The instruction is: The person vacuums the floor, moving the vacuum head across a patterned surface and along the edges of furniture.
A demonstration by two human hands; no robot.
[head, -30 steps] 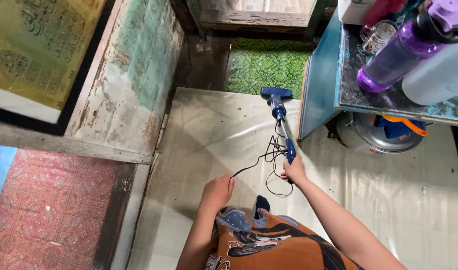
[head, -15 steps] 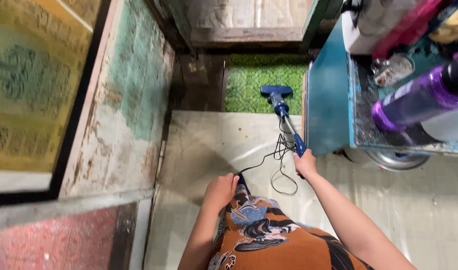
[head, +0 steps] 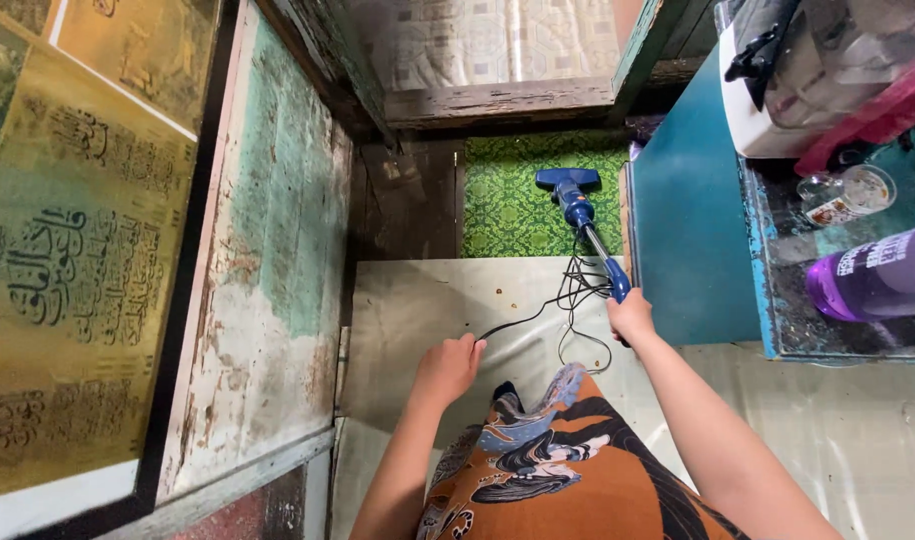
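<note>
A weathered plank wall [head: 277, 230] with peeling green and white paint runs along the left, bearing a gold framed panel [head: 67, 250] with dark edging. Pale glossy sheeting [head: 417, 300] covers the floor and catches soft daylight. Beyond it lies a green patterned mat [head: 507, 200] below a worn wooden threshold [head: 497, 100]. A teal cabinet [head: 692, 220] stands at right.

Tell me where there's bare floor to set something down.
Free: pale floor sheet between the wall and cord; more right of the right hand, below the cabinet. Crowded: cabinet top, with the purple bottle.
</note>
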